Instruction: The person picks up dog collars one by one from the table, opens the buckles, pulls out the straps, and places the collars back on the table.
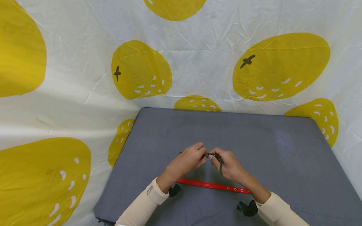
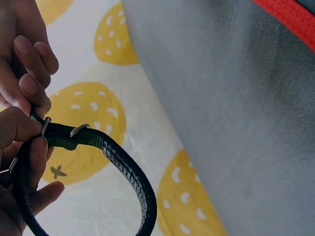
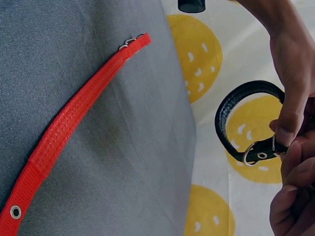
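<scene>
A dark green and black buckle collar (image 2: 130, 164) is held up in a closed loop between both hands, above the table. My left hand (image 1: 190, 158) grips the collar near its metal buckle (image 3: 275, 143). Facing it, my right hand (image 1: 227, 164) pinches the strap, and a free strap end (image 1: 221, 166) hangs down beside its thumb. In the right wrist view, a metal D-ring and an eyelet (image 3: 262, 155) show next to the buckle. Fingers hide part of the buckle and strap.
A red collar (image 1: 206, 184) with several eyelets lies flat on the grey table (image 1: 240, 135), nearer to me than the hands. In the right wrist view its metal fittings (image 3: 129, 42) show at one end. A white cloth (image 1: 198, 66) with yellow fruit prints hangs around the table.
</scene>
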The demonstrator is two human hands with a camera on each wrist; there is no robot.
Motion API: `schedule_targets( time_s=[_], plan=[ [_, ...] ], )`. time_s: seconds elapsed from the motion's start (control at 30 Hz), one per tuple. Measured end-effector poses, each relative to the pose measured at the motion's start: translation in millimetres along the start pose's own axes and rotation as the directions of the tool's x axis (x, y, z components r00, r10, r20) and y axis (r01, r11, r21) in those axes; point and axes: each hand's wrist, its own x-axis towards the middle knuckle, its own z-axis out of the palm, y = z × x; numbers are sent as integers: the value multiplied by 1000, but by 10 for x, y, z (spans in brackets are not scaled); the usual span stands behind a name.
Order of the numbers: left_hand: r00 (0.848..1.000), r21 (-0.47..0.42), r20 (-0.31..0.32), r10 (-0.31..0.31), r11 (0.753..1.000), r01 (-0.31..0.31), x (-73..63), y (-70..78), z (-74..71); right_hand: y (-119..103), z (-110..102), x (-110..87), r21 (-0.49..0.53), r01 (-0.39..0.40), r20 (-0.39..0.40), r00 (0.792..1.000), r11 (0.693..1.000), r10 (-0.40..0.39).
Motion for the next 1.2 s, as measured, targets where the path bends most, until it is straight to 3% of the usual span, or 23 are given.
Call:
schedule_targets(
  time_s=[0.17,0.43,0.67,1.07,1.2],
  plan=[
    [1000,-34,10,-8,999,9,-9,-21,22,-5,-39,17,79,-63,59,997,995,58],
    [1000,-54,-22,-5,999,4,-22,-54,31,27,-61,64,123,-79,83,994,989,69],
    [994,45,-106,21,999,-16,-8,-103,37,45,-72,97,135,-149,87,987,980,137],
    [968,36,-250,16,999,-7,-30,-115,53,-6,-164,154,201,-73,78,995,977,58],
    [959,54,-277,63,997,-50,-35,-136,42,-26,-231,171,247,-139,102,988,959,117]
  ],
)
